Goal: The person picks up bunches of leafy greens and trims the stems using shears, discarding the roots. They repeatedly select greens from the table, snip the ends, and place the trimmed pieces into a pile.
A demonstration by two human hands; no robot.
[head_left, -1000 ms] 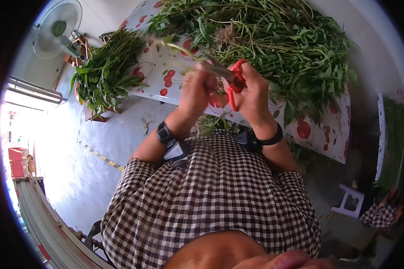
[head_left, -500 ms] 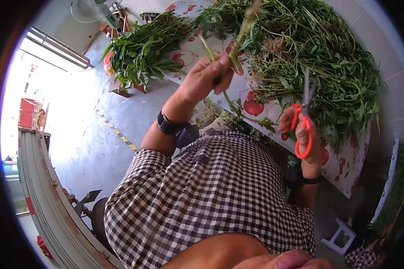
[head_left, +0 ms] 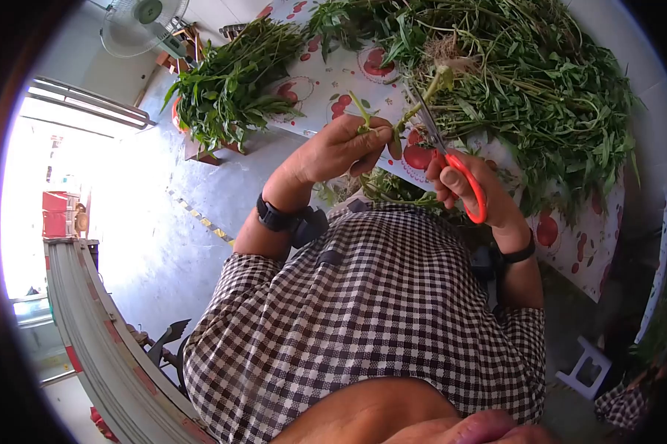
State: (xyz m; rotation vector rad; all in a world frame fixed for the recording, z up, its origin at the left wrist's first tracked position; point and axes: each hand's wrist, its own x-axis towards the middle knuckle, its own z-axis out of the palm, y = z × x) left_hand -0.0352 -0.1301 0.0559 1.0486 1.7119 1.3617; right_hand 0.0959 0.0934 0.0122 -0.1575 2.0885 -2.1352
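Note:
My left hand (head_left: 348,148) is closed on a green plant stem (head_left: 410,113), pinched between thumb and fingers. The stem slants up and right to a thick pale end near some roots, and leafy parts hang below the hand. In my right hand (head_left: 478,185) are scissors (head_left: 472,194) with orange handles, the fingers through the loops. Their metal blades point up and left and overlap the stem in this view, just beyond my left fingertips. Behind both hands lies a large heap of leafy green plants (head_left: 526,118), with a tangle of brown roots (head_left: 446,52) near its front.
A patterned tablecloth (head_left: 311,89) with red fruit prints covers the table. A second leafy bundle (head_left: 234,92) rests on a low stand at the left. Farther back is a fan (head_left: 147,15). A white plastic stool (head_left: 586,370) stands on the floor at the lower right.
The scissors have moved left and up, from beside the table edge to the stem, and their blades now tilt left. My left hand has lowered slightly, bringing the stem down.

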